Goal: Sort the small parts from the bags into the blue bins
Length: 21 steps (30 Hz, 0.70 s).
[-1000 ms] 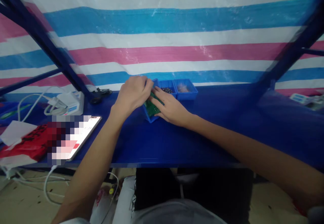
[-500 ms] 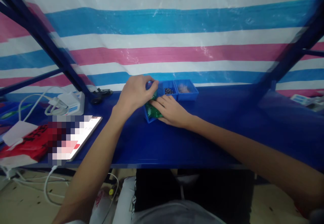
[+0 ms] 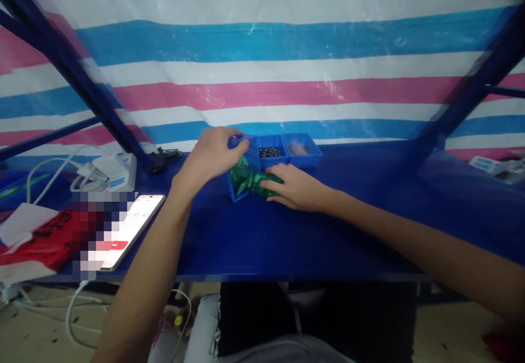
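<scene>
My left hand (image 3: 216, 152) is closed at the far left edge of a small blue bin (image 3: 232, 189), its thumb and fingers gripping the rim. Shiny green film-like pieces (image 3: 243, 176), perhaps small packets, fill this bin and bulge over its right side. My right hand (image 3: 296, 189) lies to the right, its fingers curled over a bunch of the same green pieces at the bin's right edge. Just behind the right hand stands a second blue bin (image 3: 272, 162) with small dark parts. Beside it, a third blue bin (image 3: 307, 160) holds pale, clear bits.
All three bins stand on a blue table (image 3: 229, 243). To the left lie a lit phone (image 3: 137, 223), a red bag (image 3: 53, 243) and a white power strip (image 3: 125, 171) with cables. Behind hangs a striped sheet (image 3: 262, 89), between blue frame posts.
My right hand has moved right, drawing green pieces over the bin's right side. My left hand has shifted slightly left, staying at the bin's far edge. The dark parts are now more visible.
</scene>
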Tool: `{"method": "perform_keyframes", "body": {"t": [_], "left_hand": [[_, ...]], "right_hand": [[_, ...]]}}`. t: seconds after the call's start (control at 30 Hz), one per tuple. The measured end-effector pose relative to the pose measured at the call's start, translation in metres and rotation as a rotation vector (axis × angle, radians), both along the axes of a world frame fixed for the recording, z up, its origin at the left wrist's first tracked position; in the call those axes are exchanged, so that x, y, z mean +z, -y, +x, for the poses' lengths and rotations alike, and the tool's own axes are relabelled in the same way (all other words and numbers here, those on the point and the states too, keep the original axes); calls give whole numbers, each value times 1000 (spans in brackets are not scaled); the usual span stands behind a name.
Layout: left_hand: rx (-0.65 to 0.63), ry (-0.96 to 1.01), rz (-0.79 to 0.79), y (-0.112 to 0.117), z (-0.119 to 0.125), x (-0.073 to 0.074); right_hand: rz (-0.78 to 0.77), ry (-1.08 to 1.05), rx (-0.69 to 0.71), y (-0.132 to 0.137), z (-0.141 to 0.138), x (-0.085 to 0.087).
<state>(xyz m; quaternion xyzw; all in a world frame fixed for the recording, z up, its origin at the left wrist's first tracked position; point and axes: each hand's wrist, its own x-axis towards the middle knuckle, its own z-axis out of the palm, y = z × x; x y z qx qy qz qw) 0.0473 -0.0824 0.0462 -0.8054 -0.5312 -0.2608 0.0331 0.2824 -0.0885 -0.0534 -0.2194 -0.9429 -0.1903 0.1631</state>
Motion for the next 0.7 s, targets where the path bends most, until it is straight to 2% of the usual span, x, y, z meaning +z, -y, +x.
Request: {"method": "perform_keyframes", "body": {"t": [0.2, 0.3, 0.47, 0.57, 0.7], "left_hand": [[-22, -31, -168, 6, -12, 11], [-107, -38, -250, 7, -23, 12], [-277, -32, -349, 7, -39, 12], [-327, 4, -360, 5, -41, 11], [-336, 58, -283, 5, -33, 10]], "right_hand": [[-138, 7, -32, 8, 31, 0], [-221, -22, -58, 12, 38, 0], [-231, -9, -61, 22, 32, -1], [-230, -42, -38, 26, 29, -3], [-202, -95, 3, 28, 29, -7]]}}
